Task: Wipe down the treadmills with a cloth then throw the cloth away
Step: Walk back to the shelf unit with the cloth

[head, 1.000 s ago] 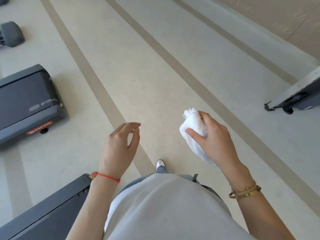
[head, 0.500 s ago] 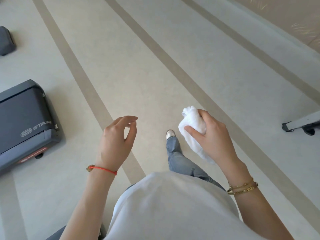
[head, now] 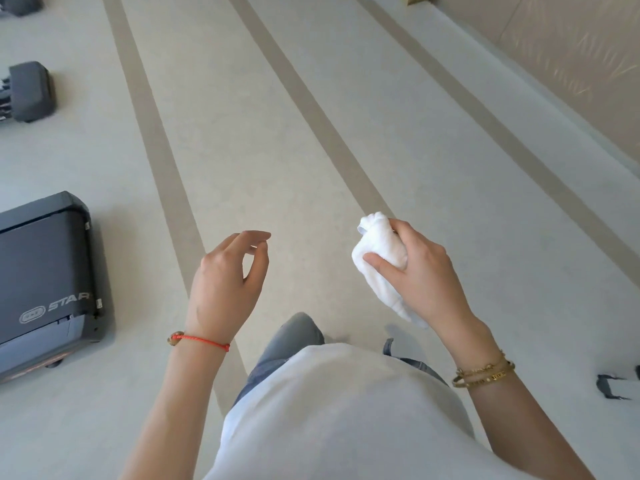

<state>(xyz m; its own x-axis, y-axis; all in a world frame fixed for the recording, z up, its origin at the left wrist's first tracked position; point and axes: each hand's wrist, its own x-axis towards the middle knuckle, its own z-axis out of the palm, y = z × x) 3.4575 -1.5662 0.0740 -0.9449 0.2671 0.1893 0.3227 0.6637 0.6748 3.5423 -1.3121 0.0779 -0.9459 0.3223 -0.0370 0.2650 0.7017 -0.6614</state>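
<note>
My right hand [head: 420, 271] grips a bunched white cloth [head: 381, 258] in front of my body, thumb across it, with a tail of the cloth hanging below the palm. My left hand [head: 225, 282] hovers empty to the left of it, fingers loosely curled. The dark rear end of a treadmill [head: 45, 271] lies on the floor at the left edge, well left of my left hand.
Pale floor with tan stripes [head: 166, 174] stretches ahead. Two more dark machine ends [head: 31, 91] sit at the far left. A beige wall [head: 571, 64] runs along the right. A dark machine foot [head: 609, 386] shows at the lower right edge.
I have walked forward: the treadmill at the left and the machine foot at the right have slid back toward me. Both hands keep their pose, the cloth still held.
</note>
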